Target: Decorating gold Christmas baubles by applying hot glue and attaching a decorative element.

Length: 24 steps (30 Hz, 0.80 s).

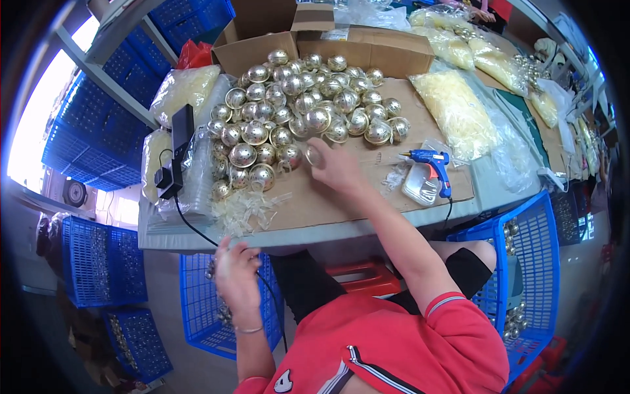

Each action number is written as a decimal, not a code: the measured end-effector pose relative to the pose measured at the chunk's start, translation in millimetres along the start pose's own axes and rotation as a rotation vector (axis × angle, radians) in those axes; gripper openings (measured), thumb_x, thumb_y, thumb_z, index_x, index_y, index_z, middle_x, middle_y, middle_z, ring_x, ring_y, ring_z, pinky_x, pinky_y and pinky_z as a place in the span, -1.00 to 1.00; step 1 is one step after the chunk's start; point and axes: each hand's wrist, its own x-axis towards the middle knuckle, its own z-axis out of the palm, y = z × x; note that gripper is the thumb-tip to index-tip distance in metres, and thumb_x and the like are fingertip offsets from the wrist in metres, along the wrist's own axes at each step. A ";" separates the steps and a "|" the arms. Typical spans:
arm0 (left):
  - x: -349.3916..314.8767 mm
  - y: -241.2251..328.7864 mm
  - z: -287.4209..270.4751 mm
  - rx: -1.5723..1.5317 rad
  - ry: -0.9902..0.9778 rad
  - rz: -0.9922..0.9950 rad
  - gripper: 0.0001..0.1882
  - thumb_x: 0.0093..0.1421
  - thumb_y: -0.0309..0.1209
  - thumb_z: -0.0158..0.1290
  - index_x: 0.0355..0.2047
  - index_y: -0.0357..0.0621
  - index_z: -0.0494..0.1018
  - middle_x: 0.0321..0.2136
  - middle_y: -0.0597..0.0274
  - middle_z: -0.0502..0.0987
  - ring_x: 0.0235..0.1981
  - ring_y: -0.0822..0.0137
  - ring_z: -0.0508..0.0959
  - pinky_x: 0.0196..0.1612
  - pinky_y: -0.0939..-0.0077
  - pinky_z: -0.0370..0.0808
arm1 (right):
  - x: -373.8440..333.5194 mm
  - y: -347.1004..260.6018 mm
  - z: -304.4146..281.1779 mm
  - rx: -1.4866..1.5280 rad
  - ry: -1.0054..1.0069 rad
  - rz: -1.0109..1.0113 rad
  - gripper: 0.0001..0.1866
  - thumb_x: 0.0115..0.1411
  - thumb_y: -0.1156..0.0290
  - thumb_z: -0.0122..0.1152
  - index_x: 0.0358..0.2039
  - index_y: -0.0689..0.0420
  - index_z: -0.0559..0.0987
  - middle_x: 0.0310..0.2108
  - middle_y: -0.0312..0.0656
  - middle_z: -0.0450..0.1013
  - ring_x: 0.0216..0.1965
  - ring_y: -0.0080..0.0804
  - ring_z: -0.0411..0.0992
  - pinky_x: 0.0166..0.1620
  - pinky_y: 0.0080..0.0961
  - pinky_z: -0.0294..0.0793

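Observation:
A heap of gold-coloured round bells (295,108) lies on a cardboard sheet (367,177) on the table. My right hand (336,165) reaches to the near edge of the heap, and its fingertips pinch one gold bell (314,155). My left hand (235,274) is below the table's front edge, over a blue basket (197,308). It is closed around a small cluster of bells (212,268). Pale plastic strips (246,209) lie loose by the heap's near left side.
A blue glue gun (430,161) rests beside a clear tray (420,185), right of my hand. An open cardboard box (367,49) stands behind the heap. Bags of pale yellow strands (456,111), a black power adapter (172,172), another blue basket (525,262) and a red stool (361,276) surround me.

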 end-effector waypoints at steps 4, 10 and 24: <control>8.3 -39.8 69.2 -0.007 -0.308 -0.190 -0.45 0.29 -0.21 -0.11 0.21 -0.16 0.07 -0.08 0.06 0.39 -0.16 0.22 0.49 -0.22 0.39 0.52 | -58.3 -1.0 -33.1 0.441 -0.265 -0.183 -0.43 -0.04 0.30 0.24 0.04 0.02 0.39 -0.19 -0.04 0.47 -0.21 -0.11 0.47 -0.16 -0.32 0.47; 18.1 -94.1 88.6 -0.128 -0.451 -0.503 -0.57 0.28 -0.18 -0.08 0.11 -0.02 0.23 -0.10 0.19 0.42 -0.16 0.36 0.47 -0.33 0.50 0.49 | -115.2 -3.6 -55.9 0.522 -0.335 -0.225 -0.41 -0.03 0.40 0.31 0.05 0.05 0.35 -0.21 -0.10 0.47 -0.33 -0.37 0.48 -0.26 -0.50 0.48; -4.3 -101.1 86.0 -0.174 -0.394 -0.521 -0.69 0.27 -0.34 -0.09 0.01 -0.06 0.24 -0.20 0.13 0.46 -0.26 0.19 0.53 -0.40 0.55 0.44 | -151.2 35.5 -44.1 1.119 0.082 0.294 -0.87 0.13 0.58 0.14 -0.29 0.24 0.56 -0.51 -0.33 0.46 -0.50 -0.67 0.38 -0.41 -0.73 0.35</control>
